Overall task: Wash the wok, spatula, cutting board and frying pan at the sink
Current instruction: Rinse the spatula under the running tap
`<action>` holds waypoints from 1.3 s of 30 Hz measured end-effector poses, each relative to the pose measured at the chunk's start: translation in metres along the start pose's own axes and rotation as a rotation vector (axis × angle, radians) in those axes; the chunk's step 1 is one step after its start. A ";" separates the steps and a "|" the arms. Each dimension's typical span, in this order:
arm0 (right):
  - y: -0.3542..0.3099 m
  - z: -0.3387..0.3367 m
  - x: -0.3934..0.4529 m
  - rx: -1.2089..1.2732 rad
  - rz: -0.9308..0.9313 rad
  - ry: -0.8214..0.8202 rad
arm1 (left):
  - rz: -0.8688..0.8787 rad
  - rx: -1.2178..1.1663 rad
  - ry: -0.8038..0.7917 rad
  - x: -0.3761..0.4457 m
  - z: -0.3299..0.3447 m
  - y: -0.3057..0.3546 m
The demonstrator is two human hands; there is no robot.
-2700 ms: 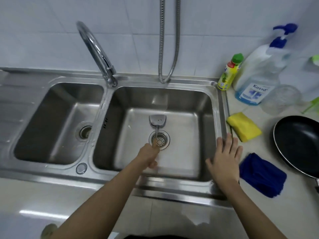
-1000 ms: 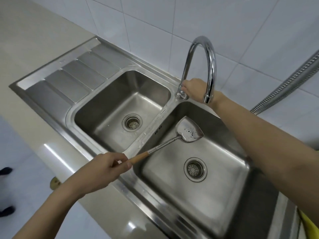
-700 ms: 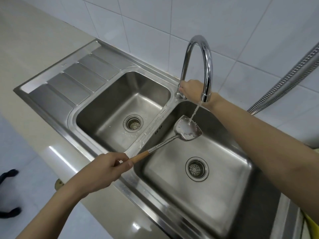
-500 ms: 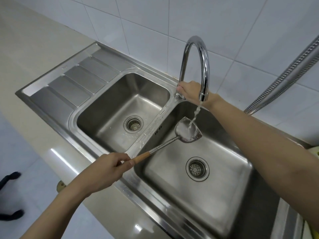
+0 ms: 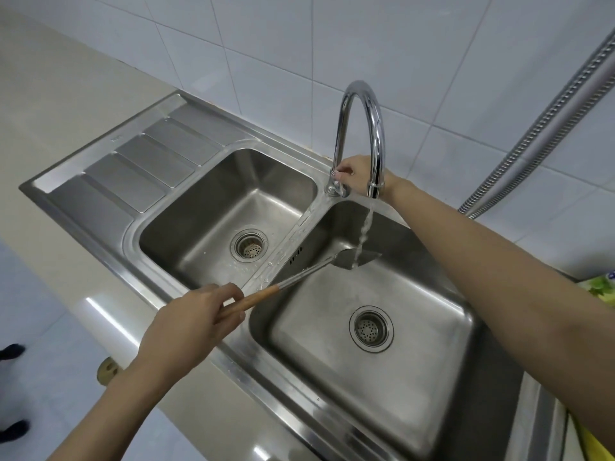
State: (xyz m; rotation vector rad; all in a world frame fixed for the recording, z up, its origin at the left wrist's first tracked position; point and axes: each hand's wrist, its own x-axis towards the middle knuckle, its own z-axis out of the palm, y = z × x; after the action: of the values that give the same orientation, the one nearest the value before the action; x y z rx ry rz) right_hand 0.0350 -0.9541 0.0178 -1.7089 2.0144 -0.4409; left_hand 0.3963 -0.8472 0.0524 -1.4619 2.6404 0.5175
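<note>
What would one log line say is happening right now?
step: rinse spatula | left hand: grips handle | right hand: at faucet base | water: running onto blade

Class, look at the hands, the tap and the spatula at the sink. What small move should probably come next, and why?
Probably the left hand should turn the spatula by its wooden handle so the water reaches the other face. The stream already lands on the blade over the right basin, and the right hand is at the tap base.

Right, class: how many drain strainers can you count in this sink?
2: one drain strainer in the left basin, one in the right basin, below the spatula.
</note>
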 end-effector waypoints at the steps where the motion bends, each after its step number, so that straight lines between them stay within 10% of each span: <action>1: 0.000 0.000 0.000 -0.010 -0.002 0.004 | 0.016 0.010 0.016 -0.001 0.002 0.000; 27: 0.021 0.008 0.010 -0.100 -0.132 0.039 | 0.189 0.110 0.267 -0.009 0.002 -0.003; 39: 0.023 0.002 0.013 -0.174 -0.157 0.044 | 0.111 0.007 0.144 0.001 0.010 -0.005</action>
State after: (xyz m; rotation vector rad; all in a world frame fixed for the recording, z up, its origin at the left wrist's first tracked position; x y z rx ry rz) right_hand 0.0158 -0.9632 0.0022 -1.9884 2.0086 -0.3658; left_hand 0.3989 -0.8468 0.0420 -1.4074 2.8440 0.4262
